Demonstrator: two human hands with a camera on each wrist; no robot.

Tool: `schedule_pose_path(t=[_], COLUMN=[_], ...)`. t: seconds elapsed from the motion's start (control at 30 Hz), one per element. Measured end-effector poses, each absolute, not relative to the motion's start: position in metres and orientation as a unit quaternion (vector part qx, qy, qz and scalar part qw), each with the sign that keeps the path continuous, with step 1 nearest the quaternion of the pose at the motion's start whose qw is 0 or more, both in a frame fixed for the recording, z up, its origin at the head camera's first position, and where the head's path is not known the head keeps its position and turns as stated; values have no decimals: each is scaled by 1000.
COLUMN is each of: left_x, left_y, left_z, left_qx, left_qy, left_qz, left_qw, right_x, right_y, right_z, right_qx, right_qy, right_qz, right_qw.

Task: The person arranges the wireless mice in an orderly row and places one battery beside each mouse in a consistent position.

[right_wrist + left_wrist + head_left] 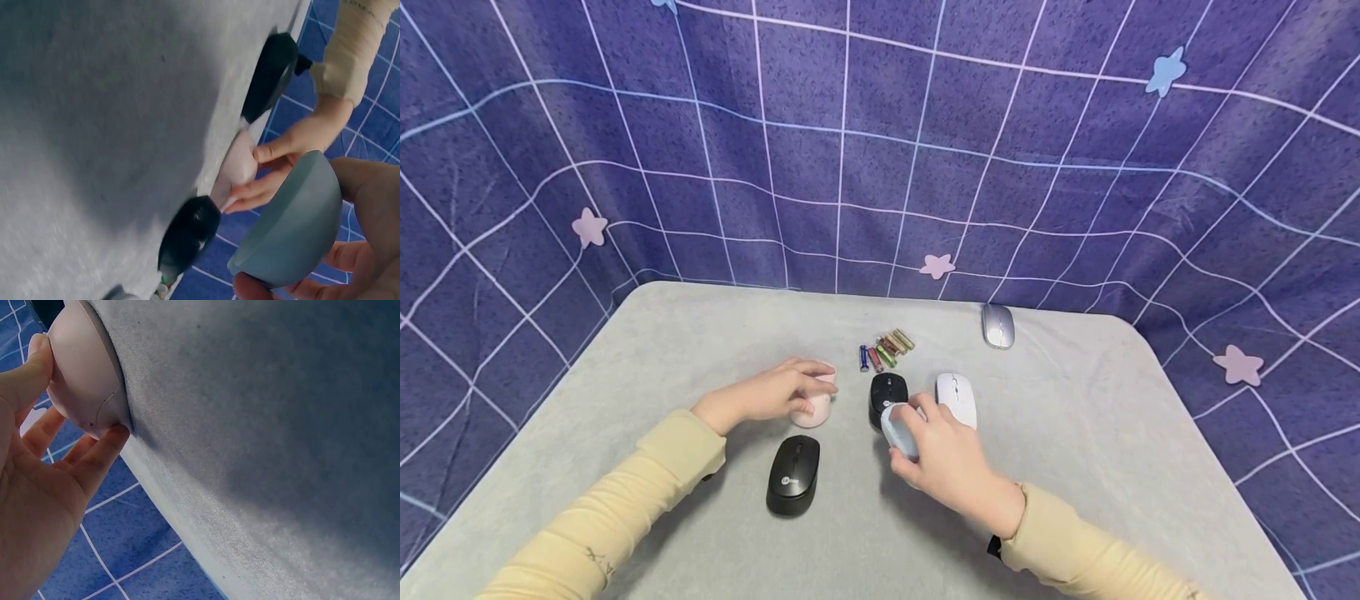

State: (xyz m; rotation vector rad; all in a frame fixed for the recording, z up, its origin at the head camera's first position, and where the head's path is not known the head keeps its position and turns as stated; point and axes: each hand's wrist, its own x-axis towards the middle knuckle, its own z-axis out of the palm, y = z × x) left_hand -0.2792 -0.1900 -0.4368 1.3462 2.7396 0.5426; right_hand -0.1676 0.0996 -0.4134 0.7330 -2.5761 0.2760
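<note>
My left hand (pixel 775 392) grips a pale pink computer mouse (pixel 810 415) at its sides, left of the table's middle. In the left wrist view, thumb and fingertips lie against the edges of the pink mouse (pixel 84 369), whose flat base is at the cloth. Held between the thumb and fingers of my right hand (pixel 947 460) is a light blue mouse (pixel 897 435). The right wrist view shows this blue mouse (pixel 292 225) tilted and raised off the table. From above it overlaps the near end of a black mouse (pixel 888 388). A white mouse (pixel 957 397) lies just beyond the right hand, partly hidden.
Another black mouse (pixel 794 473) lies near the left forearm. Several small coloured batteries (pixel 887 352) are grouped behind the middle black mouse. A grey mouse (pixel 997 326) sits by the back edge. A purple gridded curtain (pixel 880 150) hangs behind the grey cloth-covered table (pixel 1075 433).
</note>
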Motion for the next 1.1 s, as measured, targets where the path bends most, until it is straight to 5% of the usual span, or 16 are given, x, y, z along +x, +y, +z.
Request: schedule_pose_path(t=[1.1], left_x=[-278], left_y=[-189], left_z=[-434], left_qx=[425], left_qy=[887], left_qz=[178], left_qw=[34], right_x=[-156], right_y=[90], right_z=[-447], right_qx=[286], right_qy=[-939], right_qz=[63], right_qw=[183])
